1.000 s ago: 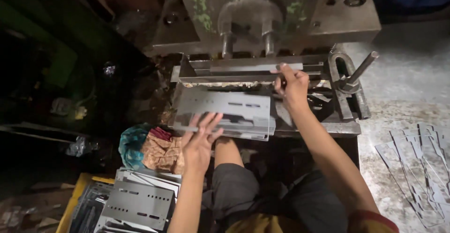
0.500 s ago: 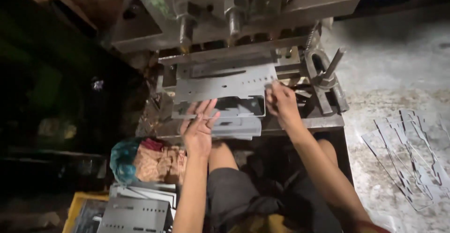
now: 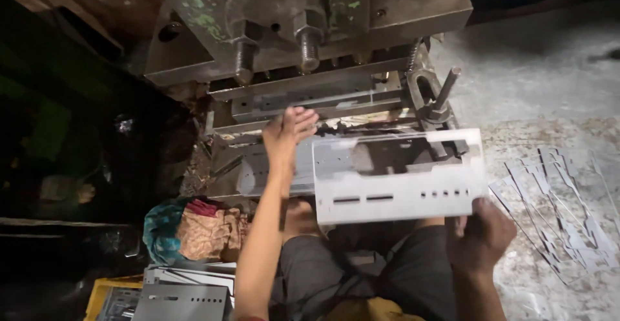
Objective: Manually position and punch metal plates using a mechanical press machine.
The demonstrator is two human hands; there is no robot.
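Note:
My right hand (image 3: 481, 236) grips the lower right edge of a punched grey metal plate (image 3: 397, 180) with a large cut-out and rows of slots, held out to the right of the press. My left hand (image 3: 289, 134) reaches forward to the bed of the stamping press (image 3: 310, 30), fingers spread, resting on another grey sheet (image 3: 274, 172) that lies on the bed under the die. Whether the left hand grips that sheet is hard to tell.
A pile of punched-out metal scraps (image 3: 562, 198) lies on the concrete floor at right. A yellow crate (image 3: 97, 295) with stacked grey plates (image 3: 181, 298) sits at lower left, beside a bundle of coloured rags (image 3: 187, 230). A clamp lever (image 3: 442, 95) stands at the press's right.
My right hand has pulled the punched plate out of the press and swung it to the right. My left hand has moved forward onto the press bed.

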